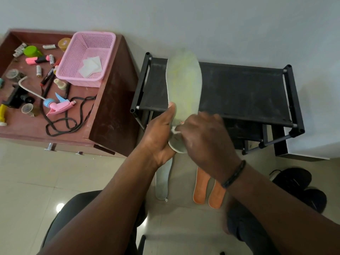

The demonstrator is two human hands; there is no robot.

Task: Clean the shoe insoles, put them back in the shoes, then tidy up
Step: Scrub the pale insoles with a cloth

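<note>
We are looking down at our own two hands working in front of a black shoe rack (pixel 239 92). Our left hand (pixel 160 133) is gripping the heel end of a pale greenish-white insole (pixel 184 83), thumb lying up along its left edge, and is holding it upright so that its toe end is pointing away from us toward the wall. Our right hand (pixel 204 133) is pressing against the lower part of that insole with curled fingers that are pinching a small white wipe (pixel 174 130), of which only a corner is showing. A dark bracelet (pixel 234 174) is circling our right wrist. On the tiled floor (pixel 36 181) below our hands, a second pale insole (pixel 162 181) is lying flat, and just to its right two orange insoles (pixel 207 190) are lying side by side. A pair of black shoes (pixel 301 186) is sitting on the floor farther right. To the left, a reddish-brown desk (pixel 110 111) is carrying a pink basket (pixel 86 57) with white wipes inside, a pink and blue spray head (pixel 57 105), black laces (pixel 73 116) and small scattered items.
</note>
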